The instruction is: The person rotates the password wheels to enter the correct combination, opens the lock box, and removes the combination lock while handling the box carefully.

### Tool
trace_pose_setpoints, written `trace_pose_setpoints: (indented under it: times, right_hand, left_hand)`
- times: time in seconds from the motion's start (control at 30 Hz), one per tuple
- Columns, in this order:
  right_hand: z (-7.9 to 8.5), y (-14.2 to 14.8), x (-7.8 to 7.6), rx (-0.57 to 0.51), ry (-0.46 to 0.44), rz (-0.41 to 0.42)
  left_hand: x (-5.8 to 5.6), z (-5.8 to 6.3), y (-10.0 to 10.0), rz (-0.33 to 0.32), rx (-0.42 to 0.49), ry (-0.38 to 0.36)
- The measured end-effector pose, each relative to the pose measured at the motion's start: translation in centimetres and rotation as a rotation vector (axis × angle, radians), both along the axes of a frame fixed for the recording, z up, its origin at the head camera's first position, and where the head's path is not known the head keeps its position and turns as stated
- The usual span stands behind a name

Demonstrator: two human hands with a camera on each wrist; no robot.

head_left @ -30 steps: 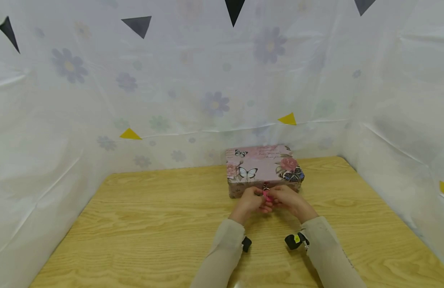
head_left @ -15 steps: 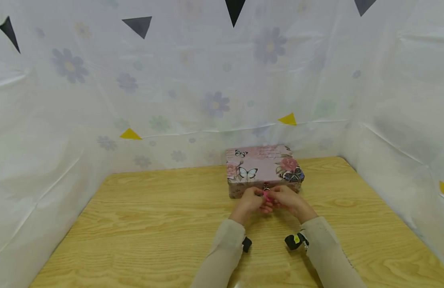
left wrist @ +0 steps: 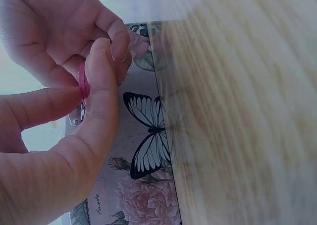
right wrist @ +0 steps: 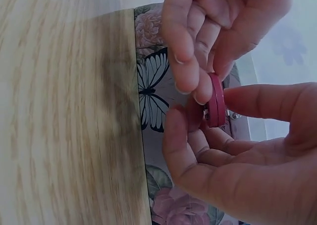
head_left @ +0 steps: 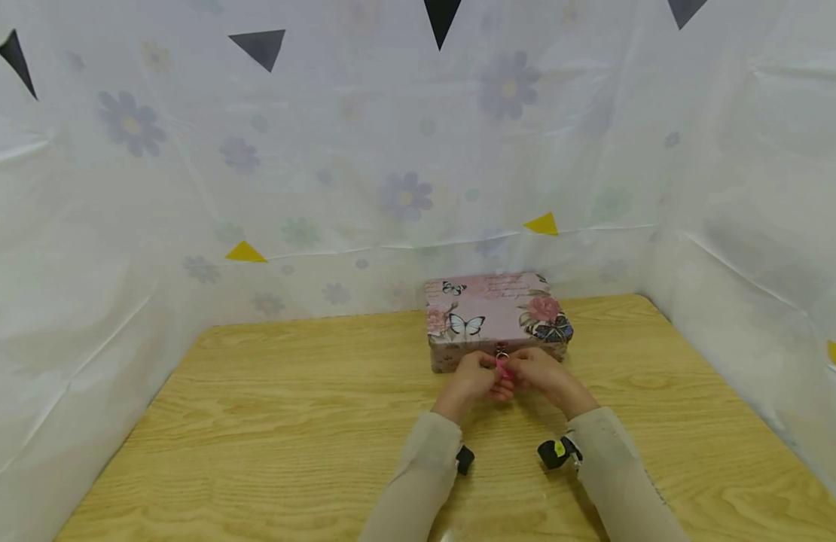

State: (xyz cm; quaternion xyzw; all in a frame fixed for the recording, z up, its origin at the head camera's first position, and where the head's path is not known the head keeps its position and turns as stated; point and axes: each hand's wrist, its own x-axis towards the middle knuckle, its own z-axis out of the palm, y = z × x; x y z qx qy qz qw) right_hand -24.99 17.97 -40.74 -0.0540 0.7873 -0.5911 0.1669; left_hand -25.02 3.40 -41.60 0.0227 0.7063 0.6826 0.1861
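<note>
A pink tin box (head_left: pixel 499 307) printed with butterflies and roses stands with its lid down at the back of the table. From the latch at its front hangs a small pink padlock (right wrist: pixel 217 101), its silver shackle visible in the head view. My left hand (head_left: pixel 470 380) pinches the padlock from the left between thumb and finger. On the other side my right hand (head_left: pixel 547 379) pinches it too, thumb and fingertips on its body. The fingers of both hands meet around the lock and cover much of its faces.
The wooden table (head_left: pixel 269 421) spreads out to both sides of the box. A white flowered curtain (head_left: pixel 323 150) hangs close behind the box and along both sides. Black wrist cameras (head_left: pixel 553 454) sit at the sleeve cuffs.
Both hands stay at the padlock with only tiny finger shifts; a little more of the shackle shows above the fingers. The box has not moved.
</note>
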Motion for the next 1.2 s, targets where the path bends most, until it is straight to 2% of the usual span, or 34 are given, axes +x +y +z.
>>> trace_pose_setpoints:
  times: [0.13, 0.33, 0.73, 1.2]
  right_hand:
    - [0.08, 0.12, -0.1, -0.044, -0.028, -0.002]
    - [0.04, 0.1, -0.06, -0.047, -0.052, 0.001]
    - [-0.03, -0.21, 0.1, -0.035, -0.036, 0.019]
    - [-0.33, -0.04, -0.25, -0.091, -0.051, 0.022]
  left_hand:
    - [-0.01, 0.0, 0.07, 0.012, -0.007, -0.008]
    - [0.08, 0.01, 0.04, 0.017, -0.008, -0.012]
    - [0.06, 0.01, 0.02, 0.024, -0.026, -0.013]
    - [0.0, 0.14, -0.1, 0.022, -0.023, -0.015]
